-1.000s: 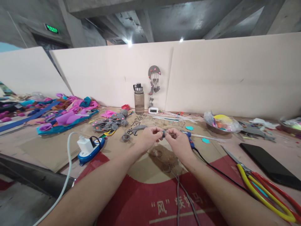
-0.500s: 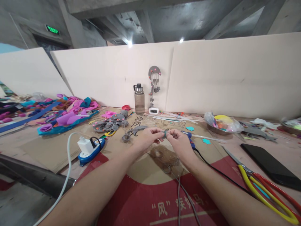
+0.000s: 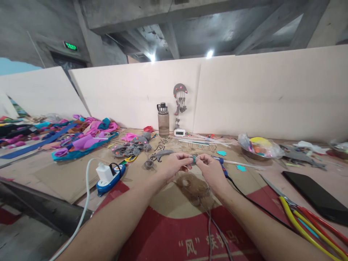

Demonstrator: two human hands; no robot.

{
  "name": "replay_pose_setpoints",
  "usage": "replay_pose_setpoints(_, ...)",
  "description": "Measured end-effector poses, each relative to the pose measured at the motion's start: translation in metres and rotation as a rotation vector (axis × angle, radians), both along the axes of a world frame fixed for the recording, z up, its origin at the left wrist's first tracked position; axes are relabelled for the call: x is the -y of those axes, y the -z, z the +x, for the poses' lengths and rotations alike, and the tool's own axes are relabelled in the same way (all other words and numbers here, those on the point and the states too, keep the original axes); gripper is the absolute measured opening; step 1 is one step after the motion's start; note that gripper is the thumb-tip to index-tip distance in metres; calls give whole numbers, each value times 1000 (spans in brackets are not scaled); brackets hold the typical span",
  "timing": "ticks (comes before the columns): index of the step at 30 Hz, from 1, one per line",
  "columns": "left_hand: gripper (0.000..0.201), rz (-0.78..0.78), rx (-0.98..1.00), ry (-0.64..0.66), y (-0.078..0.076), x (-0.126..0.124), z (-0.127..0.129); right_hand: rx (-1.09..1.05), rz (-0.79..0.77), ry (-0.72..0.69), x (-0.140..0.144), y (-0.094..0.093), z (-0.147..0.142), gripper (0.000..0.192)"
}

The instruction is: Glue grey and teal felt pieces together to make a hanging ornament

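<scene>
My left hand (image 3: 174, 167) and my right hand (image 3: 210, 171) meet above the cardboard-covered table (image 3: 67, 174), fingertips pinched together on one small grey-green felt piece (image 3: 194, 160). Both hands hold it a little above the surface. Just behind my right hand lies a blue glue gun (image 3: 222, 165), its black cord running toward me. A grey felt shape (image 3: 160, 155) lies just beyond my left hand.
Yellow- and red-handled scissors (image 3: 304, 226) and a black phone (image 3: 315, 195) lie at right. A blue power strip with a white charger (image 3: 108, 175) sits at left. A water bottle (image 3: 163, 119), small clock (image 3: 179, 132), felt scraps (image 3: 81, 136) and a bowl of bits (image 3: 257, 146) stand farther back.
The view has tilted slightly, shifting everything down in frame. My hands stay pinched on the small felt piece, with only slight finger movement.
</scene>
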State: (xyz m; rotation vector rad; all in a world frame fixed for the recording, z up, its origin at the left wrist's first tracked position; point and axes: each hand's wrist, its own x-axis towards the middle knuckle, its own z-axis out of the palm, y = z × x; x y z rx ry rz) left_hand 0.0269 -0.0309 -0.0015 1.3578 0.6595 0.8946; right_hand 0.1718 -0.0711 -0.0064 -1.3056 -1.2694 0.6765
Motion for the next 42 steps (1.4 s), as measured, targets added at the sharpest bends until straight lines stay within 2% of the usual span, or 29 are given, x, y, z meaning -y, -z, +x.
replay_pose_setpoints(4,29,1,6,-2,3,-3,1,34,34,24,-1,1,0,19)
replay_pose_setpoints(12,26,-2,-18,-6,4,-4,0,40,45,-18,-2,1,0,17)
replay_pose_setpoints(20,32,31,-62,8,9,-7,0,-1,-5,-16,-6,4,2,17)
replay_pose_setpoints(33,36,-19,-38,67,8,-8,-2,-46,-20,-11,-5,3,0,15)
replay_pose_setpoints(42,35,20,-26,18,5,-7,-3,-31,1,8,-3,2,-1,16)
